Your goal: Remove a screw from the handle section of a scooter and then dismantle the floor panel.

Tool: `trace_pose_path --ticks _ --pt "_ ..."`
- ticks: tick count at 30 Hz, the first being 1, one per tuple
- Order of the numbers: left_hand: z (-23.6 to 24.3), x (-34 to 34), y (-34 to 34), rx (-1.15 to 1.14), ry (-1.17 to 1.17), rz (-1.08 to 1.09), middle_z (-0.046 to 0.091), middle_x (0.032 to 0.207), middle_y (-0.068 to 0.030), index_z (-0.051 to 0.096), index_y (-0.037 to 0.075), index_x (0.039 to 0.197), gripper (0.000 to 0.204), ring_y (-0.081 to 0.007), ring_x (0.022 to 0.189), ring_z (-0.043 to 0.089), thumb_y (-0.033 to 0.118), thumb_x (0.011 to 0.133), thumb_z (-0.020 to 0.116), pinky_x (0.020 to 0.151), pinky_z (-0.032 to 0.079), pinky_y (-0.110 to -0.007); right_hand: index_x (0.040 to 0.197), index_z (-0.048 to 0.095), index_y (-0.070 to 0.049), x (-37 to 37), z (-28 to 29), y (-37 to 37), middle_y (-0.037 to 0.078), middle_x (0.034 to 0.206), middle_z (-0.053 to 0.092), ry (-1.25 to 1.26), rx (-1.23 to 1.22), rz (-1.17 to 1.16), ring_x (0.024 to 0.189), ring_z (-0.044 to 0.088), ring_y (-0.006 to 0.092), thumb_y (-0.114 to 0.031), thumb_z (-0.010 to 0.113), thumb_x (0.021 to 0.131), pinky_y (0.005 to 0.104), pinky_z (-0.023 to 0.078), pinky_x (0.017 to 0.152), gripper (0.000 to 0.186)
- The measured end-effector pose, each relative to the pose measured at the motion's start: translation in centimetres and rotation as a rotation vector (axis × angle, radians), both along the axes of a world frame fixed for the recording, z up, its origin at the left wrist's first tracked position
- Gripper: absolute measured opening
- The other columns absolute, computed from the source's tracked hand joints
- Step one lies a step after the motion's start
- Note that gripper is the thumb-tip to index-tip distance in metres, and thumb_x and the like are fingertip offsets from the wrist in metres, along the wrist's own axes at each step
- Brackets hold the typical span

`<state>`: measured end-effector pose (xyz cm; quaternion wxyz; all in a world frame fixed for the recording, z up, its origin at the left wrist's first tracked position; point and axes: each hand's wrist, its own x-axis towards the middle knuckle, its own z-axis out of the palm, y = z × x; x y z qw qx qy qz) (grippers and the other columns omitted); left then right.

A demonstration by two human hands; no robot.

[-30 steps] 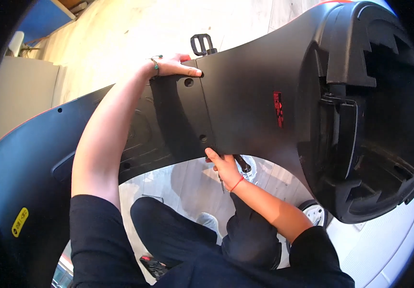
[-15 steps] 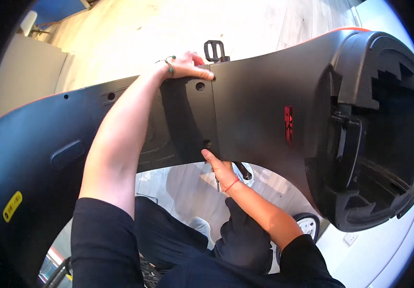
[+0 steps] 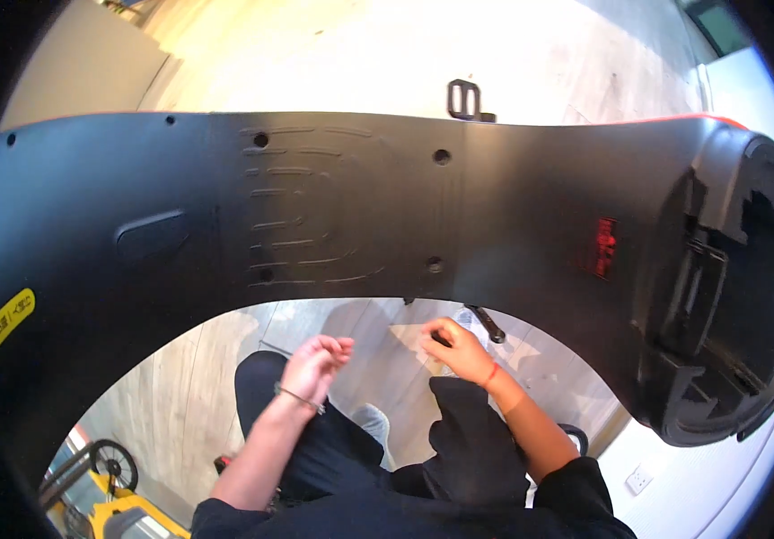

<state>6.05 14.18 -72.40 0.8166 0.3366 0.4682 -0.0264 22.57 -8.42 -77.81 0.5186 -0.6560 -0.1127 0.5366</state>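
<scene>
A long black moulded shell [image 3: 351, 207] stretches across the view, with round screw holes and raised grooves in its middle. My left hand [image 3: 313, 364] is off the shell, just nearer to me than its curved near edge. Its fingers are curled closed, and whatever they may hold is hidden. To its right, my right hand [image 3: 461, 349] hovers apart from the shell, thumb and fingers pinched together. Something dark shows between those fingers, too small to name. Beyond the shell's far edge a black pedal [image 3: 464, 101] sticks up; a dark crank-like arm [image 3: 488, 325] shows below the near edge.
The shell's right end widens into a deep black hollow [image 3: 755, 296]. A yellow wheeled thing [image 3: 127, 516] stands at the lower left, beside a small spoked wheel [image 3: 113, 465]. At the lower right is a white wall with a socket [image 3: 639, 479].
Both hands have left the shell's seam and drawn back toward me, the left from the far edge. The view has shifted, and the seam beside the screw holes looks less distinct.
</scene>
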Motion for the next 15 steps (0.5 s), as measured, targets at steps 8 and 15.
trace_pose_path --ticks 8,15 --pt "-1.3 2.2 -4.7 -0.242 0.046 0.008 0.058 0.118 -0.0244 0.049 -0.005 0.112 0.018 -0.0280 0.103 0.063 0.005 0.098 0.045 0.090 0.054 -0.031 0.110 0.057 -0.002 -1.4 0.5 -3.0 0.019 0.088 0.068 -0.322 -0.061 0.229 0.085 0.068 0.0292 -0.014 0.059 0.091 0.0348 0.052 0.073 0.023" --pt "-4.0 4.0 -4.0 -0.017 -0.036 -0.285 0.061 0.114 -0.0175 0.049 -0.004 0.119 0.026 -0.0207 0.098 0.064 0.013 0.099 0.046 0.089 0.054 -0.030 0.104 0.059 0.001 -1.0 1.5 0.3 0.010 0.087 0.066 -0.073 -0.025 0.100 0.082 0.065 0.0146 -0.007 0.059 0.090 0.0281 0.051 0.073 0.016"
